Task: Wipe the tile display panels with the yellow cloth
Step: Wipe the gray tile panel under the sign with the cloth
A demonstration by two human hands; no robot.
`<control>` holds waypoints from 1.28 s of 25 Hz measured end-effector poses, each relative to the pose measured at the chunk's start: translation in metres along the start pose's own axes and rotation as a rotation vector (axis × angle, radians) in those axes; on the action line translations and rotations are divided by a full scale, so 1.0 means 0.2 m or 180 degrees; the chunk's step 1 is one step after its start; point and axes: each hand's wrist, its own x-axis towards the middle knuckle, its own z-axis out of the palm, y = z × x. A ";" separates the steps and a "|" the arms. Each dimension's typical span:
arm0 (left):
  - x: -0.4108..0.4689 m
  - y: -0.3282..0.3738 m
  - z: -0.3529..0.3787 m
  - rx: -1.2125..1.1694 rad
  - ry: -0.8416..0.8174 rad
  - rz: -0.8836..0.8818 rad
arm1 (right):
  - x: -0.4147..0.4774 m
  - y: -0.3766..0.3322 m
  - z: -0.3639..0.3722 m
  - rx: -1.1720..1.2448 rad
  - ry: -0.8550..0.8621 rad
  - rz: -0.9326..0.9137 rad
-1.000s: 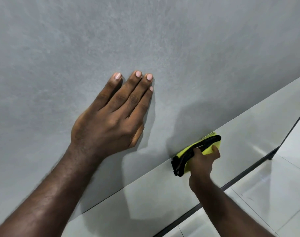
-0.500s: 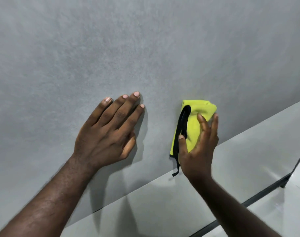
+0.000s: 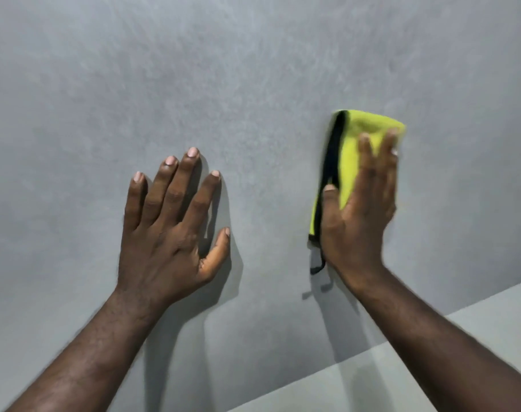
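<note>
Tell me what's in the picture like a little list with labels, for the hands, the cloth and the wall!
grey panel: mottled, matte
paler panel: bottom right corner
yellow cloth: folded, black edging on its left side
left hand: flat on the grey panel, fingers spread, holding nothing
right hand: presses the yellow cloth onto the grey panel, fingers straight, blurred
</note>
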 end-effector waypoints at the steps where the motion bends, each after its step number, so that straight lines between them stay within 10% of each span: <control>1: 0.03 0.00 0.01 -0.0001 0.0033 -0.0004 | 0.03 -0.04 0.01 -0.0220 -0.0266 -0.0705; 3: 0.05 0.02 0.02 0.0004 0.0075 -0.0043 | 0.13 -0.07 0.01 -0.0368 -0.0592 -0.1623; 8: 0.01 0.06 0.05 0.0038 -0.0015 -0.0028 | 0.32 -0.22 0.05 0.0314 0.0126 -0.0172; 12: 0.01 0.05 0.05 -0.0035 0.0010 0.0065 | 0.36 -0.19 -0.03 -0.0600 -0.0944 -0.2662; 16: 0.02 0.06 0.04 -0.0205 -0.0039 -0.0019 | 0.38 -0.13 0.00 0.0293 0.0184 -0.0115; 20: 0.09 0.10 0.05 -0.0203 -0.0024 0.0308 | 0.33 0.03 -0.11 -0.0330 -0.0788 -0.1652; 24: 0.18 0.27 0.08 -0.0336 -0.0127 0.0216 | 0.30 0.20 -0.14 0.0515 0.0494 0.0945; 28: 0.25 0.48 0.16 -0.0310 -0.0200 0.0460 | 0.02 0.44 -0.21 0.0015 -0.0649 -0.0697; 32: 0.18 0.69 0.22 -0.0351 -0.0320 0.0568 | -0.29 0.66 -0.25 0.0562 0.0294 0.1679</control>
